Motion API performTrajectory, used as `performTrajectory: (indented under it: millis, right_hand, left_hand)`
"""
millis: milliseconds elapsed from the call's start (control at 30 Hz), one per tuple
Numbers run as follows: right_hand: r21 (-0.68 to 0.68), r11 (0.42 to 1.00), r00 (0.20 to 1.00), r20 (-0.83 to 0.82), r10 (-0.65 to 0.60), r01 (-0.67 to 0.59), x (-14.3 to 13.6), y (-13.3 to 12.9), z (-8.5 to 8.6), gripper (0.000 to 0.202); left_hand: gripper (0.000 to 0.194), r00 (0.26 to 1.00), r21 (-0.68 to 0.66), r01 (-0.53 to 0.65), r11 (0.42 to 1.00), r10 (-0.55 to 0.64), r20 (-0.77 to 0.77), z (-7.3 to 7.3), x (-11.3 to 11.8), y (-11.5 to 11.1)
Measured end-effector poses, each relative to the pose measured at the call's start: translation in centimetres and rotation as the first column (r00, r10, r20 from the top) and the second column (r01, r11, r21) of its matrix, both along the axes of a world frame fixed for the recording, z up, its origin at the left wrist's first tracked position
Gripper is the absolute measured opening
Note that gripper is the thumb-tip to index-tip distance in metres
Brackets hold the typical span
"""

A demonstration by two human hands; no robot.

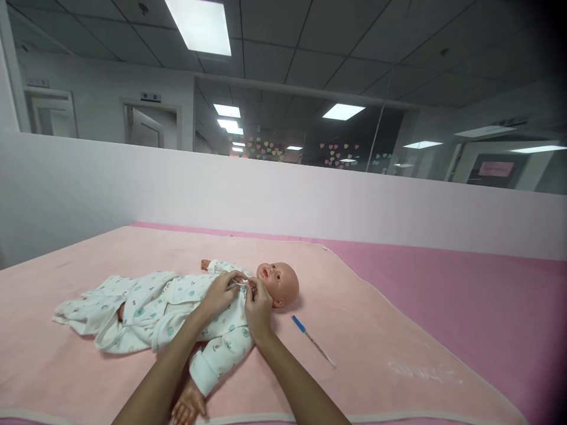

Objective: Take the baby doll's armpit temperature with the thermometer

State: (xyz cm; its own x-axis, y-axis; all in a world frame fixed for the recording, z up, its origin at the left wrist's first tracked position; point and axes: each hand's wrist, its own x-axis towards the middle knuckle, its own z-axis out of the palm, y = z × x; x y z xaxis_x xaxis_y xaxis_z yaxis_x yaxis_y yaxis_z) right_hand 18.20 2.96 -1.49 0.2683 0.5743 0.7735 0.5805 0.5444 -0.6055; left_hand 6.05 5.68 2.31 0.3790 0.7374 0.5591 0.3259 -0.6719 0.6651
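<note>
Baby doll (pixel 283 284): one; smooth, round-headed, lying on one flat peach blanket (pixel 363 383).
Romper (pixel 181 295): one; soft white cloth, green-printed, rumpled (the doll wears it).
Hands: two; left hand (pixel 225 290) and right hand (pixel 259 304) both pinching one thin white strip (pixel 239 284) near the doll's neck.
Stick (pixel 313 341): one; slim, clear, blue-ended, beside the doll.

I see a ceiling panel (pixel 201 26) at eleven o'clock blown out to plain white, while the ceiling (pixel 274 35) around it looks dim. Soft, faint shadows fall on the peach blanket (pixel 376 330) towards six. Dark vignetting eats my right edge from two to four.
</note>
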Motion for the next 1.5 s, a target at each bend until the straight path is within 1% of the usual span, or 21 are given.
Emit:
performTrajectory:
  millis: [167,300,433,500,567,633,700,733,767,867,933,1000,1067,1167,1300,1400,1500]
  right_hand:
    - [-0.006,0.999,0.998,0.047,-0.049,0.049,0.0,-0.1,0.1,0.019]
    - [0.013,0.998,0.995,0.084,-0.055,0.054,-0.1,-0.1,0.2,0.023]
    - [0.044,0.999,0.997,0.070,-0.023,0.020,-0.1,0.1,0.1,0.027]
    - [0.056,0.998,0.997,0.070,-0.019,0.015,-0.1,0.2,0.1,0.029]
    - [0.061,0.998,0.996,0.091,-0.022,0.016,0.0,0.3,0.1,0.030]
    - [0.055,0.998,0.992,0.127,-0.026,0.019,0.1,0.1,0.2,0.030]
    - [0.040,0.999,0.983,0.184,-0.019,0.012,0.1,-0.2,0.5,0.029]
    - [0.029,1.000,0.974,0.227,-0.002,-0.005,0.1,-0.4,0.7,0.029]
    - [0.014,0.999,0.960,0.278,0.023,-0.028,0.0,-0.6,0.9,0.030]
    - [-0.057,0.994,0.904,0.413,0.105,-0.090,-0.1,-1.1,1.3,0.030]
    - [-0.101,0.992,0.885,0.450,0.117,-0.080,-0.1,-1.2,1.4,0.030]
    - [-0.126,0.991,0.882,0.460,0.103,-0.050,-0.1,-1.2,1.5,0.028]
    - [-0.142,0.989,0.881,0.464,0.094,-0.031,-0.1,-1.2,1.5,0.027]
    - [-0.164,0.986,0.883,0.459,0.095,-0.021,-0.2,-1.2,1.6,0.024]
    - [-0.195,0.981,0.906,0.412,0.098,-0.018,-0.4,-1.2,1.9,0.020]
    - [-0.192,0.981,0.911,0.402,0.093,-0.015,-0.6,-1.1,2.0,0.016]
    - [-0.172,0.985,0.909,0.410,0.081,-0.010,-0.6,-1.0,2.0,0.010]
  left_hand:
    - [0.039,0.997,0.010,0.001,1.000,0.000,-0.076,0.0,0.0,0.0]
    - [0.043,0.996,0.030,-0.022,0.999,0.024,-0.085,0.0,0.1,0.0]
    - [0.034,0.994,0.104,-0.035,0.994,0.046,-0.103,-0.1,0.2,0.1]
    - [0.029,0.990,0.147,-0.057,0.987,0.075,-0.122,-0.1,0.3,0.1]
    - [0.022,0.977,0.221,-0.108,0.969,0.144,-0.155,-0.2,0.2,0.0]
    - [0.017,0.942,0.336,-0.180,0.925,0.260,-0.212,-0.2,-0.2,-0.3]
    - [0.024,0.894,0.435,-0.221,0.873,0.360,-0.268,-0.2,-0.9,-0.7]
    - [0.026,0.879,0.461,-0.222,0.859,0.381,-0.288,-0.3,-1.4,-0.9]
    - [0.026,0.875,0.467,-0.210,0.859,0.378,-0.303,-0.4,-1.9,-1.1]
    - [0.024,0.897,0.417,-0.141,0.898,0.294,-0.330,-0.6,-3.4,-1.5]
    - [0.025,0.916,0.370,-0.113,0.922,0.241,-0.321,-0.7,-4.1,-1.6]
    - [0.026,0.929,0.339,-0.112,0.934,0.220,-0.297,-0.7,-4.7,-1.6]
    - [0.026,0.936,0.335,-0.121,0.934,0.220,-0.276,-0.8,-5.0,-1.6]
    - [0.026,0.935,0.365,-0.129,0.922,0.236,-0.264,-0.8,-5.0,-1.8]
    - [0.032,0.936,0.409,-0.141,0.901,0.256,-0.242,-0.8,-4.7,-2.0]
    - [0.034,0.939,0.436,-0.147,0.888,0.264,-0.222,-0.9,-4.6,-2.0]
    - [0.034,0.936,0.439,-0.137,0.888,0.261,-0.236,-0.9,-4.6,-2.1]
